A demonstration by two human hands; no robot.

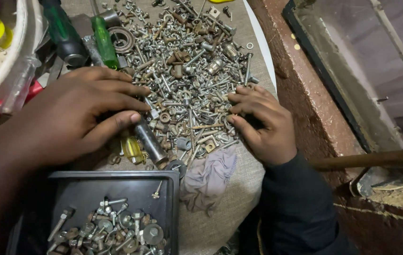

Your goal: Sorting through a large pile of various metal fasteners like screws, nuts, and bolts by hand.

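Screws (pixel 187 71) lie heaped on cloth (pixel 239 189), w/ some already in tray (pixel 116 182) below. Left hand (pixel 78 113) spread flat, loosely open over pile edge; right hand (pixel 260 123) curled, fingertips pinching into pile, contents can't tell. Risk: sweeping fingers could push bits off cloth edge.

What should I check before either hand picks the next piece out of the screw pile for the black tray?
1. Left hand on the pile of screws and bolts: ok, fingers rest on the pieces.
2. Right hand on the pile: ok, fingertips curled into it.
3. A piece pinched in either hand: cannot tell.
4. Black tray within reach with room: ok, the far part is bare.
5. Grey rag clear of the tray: ok, beside it.
6. Green-handled screwdriver apart from both hands: ok.
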